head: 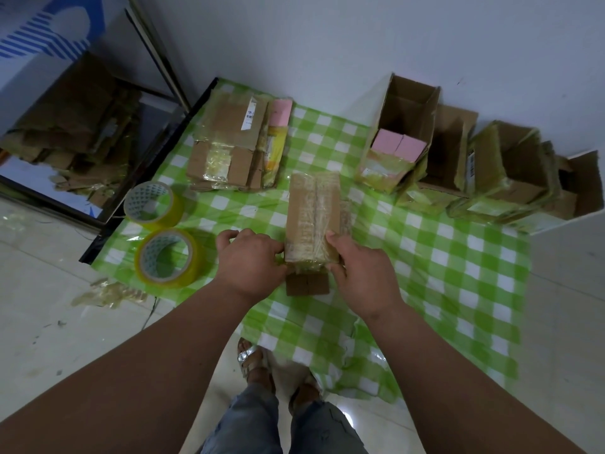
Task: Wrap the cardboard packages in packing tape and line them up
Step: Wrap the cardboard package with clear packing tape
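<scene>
On the green checked cloth (pixel 458 257), the taped package (pixel 312 217) lies mid-cloth; the left hand (pixel 250 260) and right hand (pixel 360 273) grip its near end from either side. Behind it to the right, an open box (pixel 401 126) holds pink blocks (pixel 397 145); the further boxes' (pixel 510 165) contents are hidden. Two tape rolls (pixel 162 231) sit left of it.

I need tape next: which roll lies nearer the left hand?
The lower roll, just beside the left hand; the other roll sits farther up the cloth.
</scene>
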The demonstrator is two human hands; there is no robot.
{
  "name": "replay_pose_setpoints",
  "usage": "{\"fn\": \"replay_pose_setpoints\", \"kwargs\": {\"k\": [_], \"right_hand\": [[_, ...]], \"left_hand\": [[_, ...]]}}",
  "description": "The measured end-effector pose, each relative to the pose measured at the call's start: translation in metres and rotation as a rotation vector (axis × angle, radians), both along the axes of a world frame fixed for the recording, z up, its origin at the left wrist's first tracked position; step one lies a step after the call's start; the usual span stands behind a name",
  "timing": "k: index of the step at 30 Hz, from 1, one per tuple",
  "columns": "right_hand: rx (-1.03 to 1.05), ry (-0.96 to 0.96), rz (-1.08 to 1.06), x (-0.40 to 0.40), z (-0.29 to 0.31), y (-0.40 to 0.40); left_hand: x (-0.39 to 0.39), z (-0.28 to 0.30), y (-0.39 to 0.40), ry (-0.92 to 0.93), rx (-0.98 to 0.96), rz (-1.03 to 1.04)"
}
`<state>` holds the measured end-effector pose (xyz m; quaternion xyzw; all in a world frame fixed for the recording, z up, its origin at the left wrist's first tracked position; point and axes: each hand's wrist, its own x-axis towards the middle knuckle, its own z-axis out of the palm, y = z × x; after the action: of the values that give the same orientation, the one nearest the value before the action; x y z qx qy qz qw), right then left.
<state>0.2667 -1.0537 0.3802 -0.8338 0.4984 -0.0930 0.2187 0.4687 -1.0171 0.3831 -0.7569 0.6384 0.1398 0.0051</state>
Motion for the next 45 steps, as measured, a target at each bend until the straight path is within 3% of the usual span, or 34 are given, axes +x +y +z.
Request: {"fn": "replay_pose_setpoints", "kwargs": {"k": [9, 14, 18, 23, 27, 32, 36, 41, 45], "right_hand": [[-0.033, 0.017, 0.015, -0.001, -0.001, -0.002], [0.024, 0.010, -0.002, 0.000, 0.004, 0.003], [0.123, -0.034, -0.003, -0.004, 0.009, 0.012], [0.215, -0.249, -0.362, 0.006, 0.007, 0.036], [0.198, -0.371, -0.468, 0.023, 0.011, 0.056], [0.654, -0.596, -0.259, 0.063, 0.025, 0.092], [0.809, -0.737, -0.377, 0.082, 0.025, 0.102], [0.767, -0.866, -0.381, 0.092, 0.038, 0.103], [0.624, -0.863, -0.421, 0.097, 0.047, 0.101]], "left_hand": [[-0.007, 0.001, 0.004, -0.136, 0.006, -0.003], [0.000, 0.020, -0.001, 0.115, 0.143, 0.108], [0.016, 0.038, 0.006, 0.750, 0.194, 0.454], [0.029, 0.044, 0.024, 1.002, 0.157, 0.750], [0.034, 0.048, 0.037, 1.140, 0.096, 0.840], [0.031, 0.054, 0.050, 1.302, 0.046, 0.907], [0.032, 0.059, 0.060, 1.341, -0.020, 0.892], [0.031, 0.065, 0.067, 1.296, -0.049, 0.734], [0.031, 0.069, 0.065, 1.330, -0.033, 0.662]]}}
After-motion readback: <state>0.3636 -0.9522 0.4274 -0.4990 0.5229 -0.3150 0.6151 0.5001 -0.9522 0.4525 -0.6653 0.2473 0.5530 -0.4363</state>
